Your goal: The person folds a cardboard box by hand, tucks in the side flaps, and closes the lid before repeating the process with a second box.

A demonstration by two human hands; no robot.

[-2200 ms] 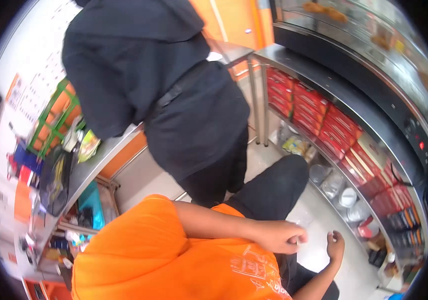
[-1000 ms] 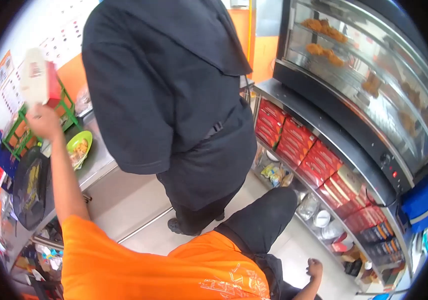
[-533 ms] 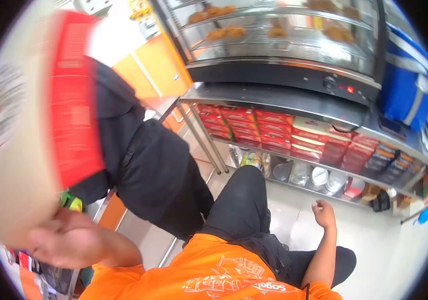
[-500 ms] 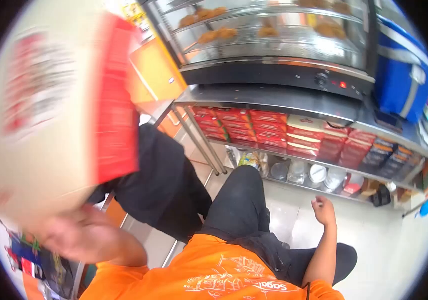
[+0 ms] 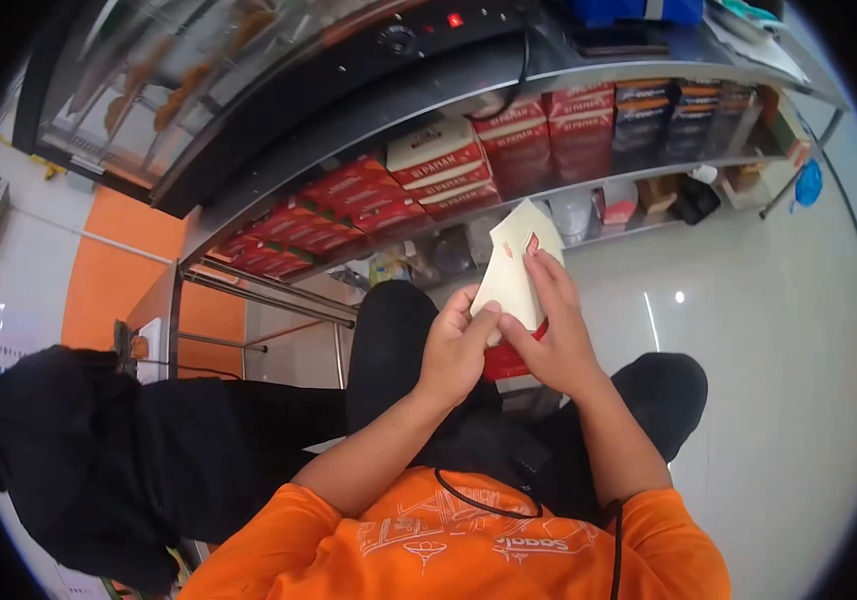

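Both of my hands hold a folded cream carton (image 5: pixel 515 282) with small red print and a red part on its underside. My left hand (image 5: pixel 456 348) grips its left edge, thumb on top. My right hand (image 5: pixel 560 335) grips the right side, with its fingers lying over the cream face and its thumb at the near edge. Beyond the carton, stacked red and cream boxes (image 5: pixel 435 150) sit on the shelf under the metal counter.
A glass display warmer (image 5: pixel 198 75) with food inside stands on the counter at upper left. Dark boxes (image 5: pixel 641 120) fill the shelf's right part. Another person's dark-clothed leg (image 5: pixel 238 415) is close at my left. Containers (image 5: pixel 570 212) line the lower shelf.
The view has swung right and down. The large blurred carton at the left is now a smaller, folded shape in front of me, and my right hand has come up to hold it too.
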